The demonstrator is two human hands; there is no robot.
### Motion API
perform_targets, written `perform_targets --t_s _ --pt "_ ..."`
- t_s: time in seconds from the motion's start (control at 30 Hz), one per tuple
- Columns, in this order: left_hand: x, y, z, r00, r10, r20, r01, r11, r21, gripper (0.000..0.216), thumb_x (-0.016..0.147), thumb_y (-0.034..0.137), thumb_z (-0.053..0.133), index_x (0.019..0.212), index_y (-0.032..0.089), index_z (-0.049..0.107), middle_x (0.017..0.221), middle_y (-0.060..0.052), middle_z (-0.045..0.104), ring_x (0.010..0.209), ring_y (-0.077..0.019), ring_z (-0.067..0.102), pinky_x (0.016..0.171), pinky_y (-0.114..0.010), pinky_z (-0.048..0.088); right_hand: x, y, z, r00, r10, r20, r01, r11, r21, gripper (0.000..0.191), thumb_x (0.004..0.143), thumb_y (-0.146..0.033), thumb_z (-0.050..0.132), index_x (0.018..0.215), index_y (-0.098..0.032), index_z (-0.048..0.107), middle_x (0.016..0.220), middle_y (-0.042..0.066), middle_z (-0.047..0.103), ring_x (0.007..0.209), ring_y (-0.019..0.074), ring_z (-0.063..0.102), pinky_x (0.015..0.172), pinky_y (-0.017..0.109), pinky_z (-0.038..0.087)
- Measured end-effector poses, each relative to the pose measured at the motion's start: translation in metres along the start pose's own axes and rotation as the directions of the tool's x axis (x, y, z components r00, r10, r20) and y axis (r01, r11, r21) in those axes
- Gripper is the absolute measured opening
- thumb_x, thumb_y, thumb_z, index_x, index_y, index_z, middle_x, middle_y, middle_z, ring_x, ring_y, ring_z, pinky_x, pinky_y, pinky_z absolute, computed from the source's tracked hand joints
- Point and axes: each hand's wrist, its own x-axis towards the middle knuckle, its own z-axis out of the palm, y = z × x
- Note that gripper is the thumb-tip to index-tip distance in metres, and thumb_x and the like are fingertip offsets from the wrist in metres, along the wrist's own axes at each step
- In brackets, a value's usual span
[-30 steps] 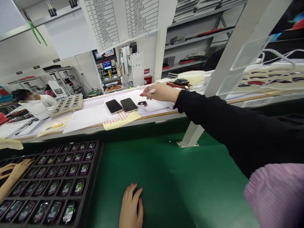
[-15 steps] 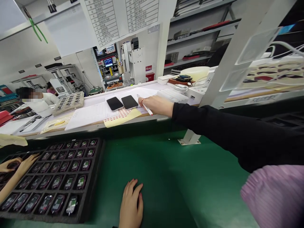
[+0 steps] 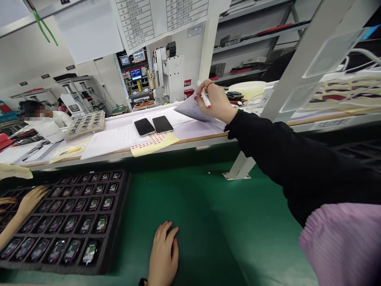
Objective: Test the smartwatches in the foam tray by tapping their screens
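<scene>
- Right hand point(image 3: 216, 101) in black sleeve, clenched around a white pen with a red tip point(image 3: 204, 94), is holding it upright above the far desk point(image 3: 193, 137).
- Sheet of paper point(image 3: 190, 108) is curling up at its corner, touching the underside of the right hand, right of the phones.
- Two smartphones point(image 3: 153, 125) are lying screen-up side by side on papers, left of that sheet.
- Red-dotted sticker sheet point(image 3: 154, 143) is lying just nearer them, at the desk edge.
- Left hand point(image 3: 163, 254) is resting open, relaxed, on the green mat point(image 3: 208, 222), holding nothing.
- Co-worker's hand point(image 3: 31, 200) is lying on a black foam tray point(image 3: 68, 222) of small devices, far left.
</scene>
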Motion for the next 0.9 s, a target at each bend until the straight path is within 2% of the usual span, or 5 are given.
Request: perform_targets --t_s 0.2,0.3,0.5,0.67,0.9 --pt "0.001 0.003 -0.003 0.999 -0.024 0.020 0.024 1.000 -0.004 0.044 0.100 0.020 0.039 0.137 0.031 0.061 0.149 -0.005 0.054 0.143 -0.0280 0.047 0.115 -0.053 0.049 0.009 -0.025 0.007 0.986 0.051 -0.160 -0.031 0.991 0.127 0.025 0.091 -0.009 0.046 0.114 -0.018 0.048 0.107 0.016 0.063 0.092 0.0289 0.063 0.082 0.039 0.048" --pt "0.001 0.002 -0.003 0.999 -0.029 0.013 0.029 1.000 -0.010 0.044 0.100 0.019 0.039 0.136 0.031 0.061 0.149 -0.005 0.054 0.143 -0.0274 0.047 0.115 -0.053 0.049 -0.008 -0.058 0.024 0.996 -0.083 -0.031 0.087 0.978 0.191 0.022 0.095 -0.010 0.037 0.113 -0.017 0.047 0.099 0.013 0.063 0.083 0.0272 0.063 0.074 0.037 0.047" --pt "0.000 -0.001 0.001 1.000 -0.014 0.005 0.015 1.000 -0.010 0.045 0.101 0.019 0.037 0.137 0.031 0.059 0.150 -0.004 0.053 0.145 -0.0267 0.045 0.118 -0.053 0.046 -0.053 -0.104 0.072 0.921 -0.305 0.241 0.239 0.934 0.267 0.011 0.092 -0.018 0.059 0.101 -0.019 0.051 0.100 0.008 0.067 0.079 0.0245 0.065 0.068 0.030 0.043" --pt "-0.001 -0.003 0.003 1.000 -0.010 0.008 0.010 1.000 0.003 0.045 0.100 0.019 0.036 0.137 0.031 0.060 0.150 -0.004 0.053 0.145 -0.0278 0.044 0.117 -0.055 0.046 -0.055 -0.094 0.080 0.883 -0.316 0.346 0.221 0.932 0.288 0.036 0.091 -0.032 0.072 0.109 -0.018 0.045 0.093 0.009 0.067 0.079 0.0276 0.066 0.068 0.030 0.043" --pt "0.000 -0.003 0.003 0.999 -0.034 0.041 0.034 0.999 -0.014 0.046 0.101 0.020 0.035 0.139 0.031 0.059 0.151 -0.005 0.052 0.146 -0.0289 0.043 0.117 -0.056 0.046 -0.049 -0.073 0.065 0.809 -0.361 0.463 0.249 0.925 0.286 0.024 0.096 -0.029 0.067 0.105 -0.022 0.046 0.100 0.009 0.070 0.077 0.0248 0.068 0.067 0.027 0.045"
